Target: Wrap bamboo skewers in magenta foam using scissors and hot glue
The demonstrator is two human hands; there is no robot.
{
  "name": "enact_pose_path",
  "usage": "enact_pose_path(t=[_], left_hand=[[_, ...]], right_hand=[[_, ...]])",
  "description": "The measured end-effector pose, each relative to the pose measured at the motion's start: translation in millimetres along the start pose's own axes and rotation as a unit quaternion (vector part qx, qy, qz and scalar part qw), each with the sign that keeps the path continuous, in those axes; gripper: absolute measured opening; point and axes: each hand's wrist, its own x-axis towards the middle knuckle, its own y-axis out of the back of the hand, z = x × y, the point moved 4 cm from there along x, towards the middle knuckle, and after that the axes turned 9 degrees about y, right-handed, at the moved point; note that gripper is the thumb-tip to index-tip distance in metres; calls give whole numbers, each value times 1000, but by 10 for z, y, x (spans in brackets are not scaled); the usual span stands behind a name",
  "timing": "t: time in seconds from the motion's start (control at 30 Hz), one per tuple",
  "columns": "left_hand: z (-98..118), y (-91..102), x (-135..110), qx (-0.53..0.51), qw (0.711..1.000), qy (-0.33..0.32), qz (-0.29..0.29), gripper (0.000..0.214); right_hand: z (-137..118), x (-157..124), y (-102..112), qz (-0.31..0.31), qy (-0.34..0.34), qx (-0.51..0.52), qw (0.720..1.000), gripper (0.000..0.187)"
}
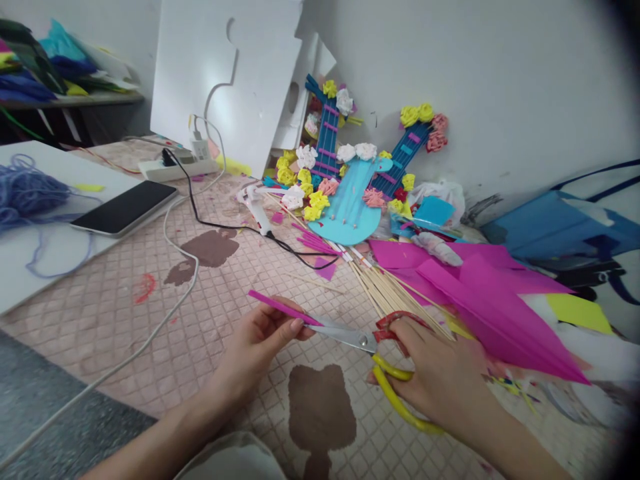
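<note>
**Scissors meet a pink strip at the near edge of the floor**

The left hand (260, 340) pinches a pink strip (280, 307) between thumb and curled fingers. The strip is thin, flat and straight-edged, and its free end slants up and away to the left. The right hand (440, 377) is clenched through the loops of the scissors (350, 337), one loop glossy yellow, the other red. The smooth steel blades point left and meet the strip just beside the left thumb. How far the blades are parted cannot be told.

Both hands hover over the floor (200, 347), a pinkish covering pressed with a diamond grid and worn to brown patches. A fan of pale wooden sticks (385, 290) lies just beyond the right hand. Beside it, broad magenta sheets (495, 300) are folded to sharp points.

At the far edge, against the wall, sky-blue guitar cutouts (353, 200) lean together, studded with crinkled paper roses (307, 157) in yellow, white and coral. A white glue gun (257, 207) lies near them.

At the left edge a white board (30, 260) carries a glossy black phone (125, 207) and a loose tangle of lilac yarn (27, 190). A white cable (165, 313) curves across the floor towards the near left corner.
</note>
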Motion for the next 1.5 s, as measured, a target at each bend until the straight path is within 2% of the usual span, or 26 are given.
enact_pose_path(t=[0.3, 0.73, 0.93, 1.33, 1.5], left_hand=[[-17, 2, 12, -25, 1000, -1, -15, 16], [-19, -5, 19, -45, 998, -9, -31, 13], [-33, 0, 14, -45, 998, -11, -31, 13], [-49, 9, 24, -36, 999, -12, -34, 11], [-44, 20, 9, -31, 999, -17, -35, 8]], right_hand=[[2, 15, 30, 5, 18, -15, 1000, 32], [3, 19, 8, -6, 7, 22, 1000, 46], [2, 16, 35, 11, 19, 1, 1000, 36], [18, 5, 19, 30, 21, -9, 999, 37], [16, 24, 23, -11, 1, 0, 1000, 35]])
